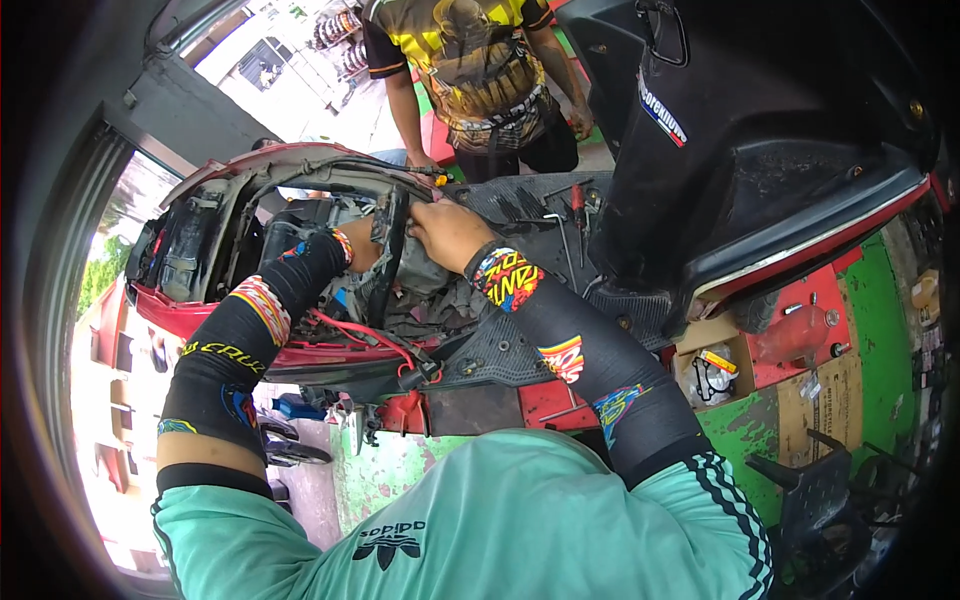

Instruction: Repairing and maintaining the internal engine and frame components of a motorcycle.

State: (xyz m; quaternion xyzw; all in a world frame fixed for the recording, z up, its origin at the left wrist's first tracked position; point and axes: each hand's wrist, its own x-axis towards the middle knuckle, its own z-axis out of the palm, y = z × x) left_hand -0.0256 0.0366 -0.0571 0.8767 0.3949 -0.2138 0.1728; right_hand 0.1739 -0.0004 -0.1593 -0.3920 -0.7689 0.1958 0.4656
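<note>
Both my hands inside the scooter's stripped front end.

My left hand (362,252) is buried behind the black frame bar (392,255), its grip hidden; my right hand (445,232) clenches wiring beside it, centre frame.

Head camera looks steeply down, close over the scooter (330,300)

Both arms, in black patterned sleeves, reach forward and converge. The right hand (445,232) shows knuckles up, fingers curled. The left hand (365,250) is mostly hidden, its grip unclear.
</note>
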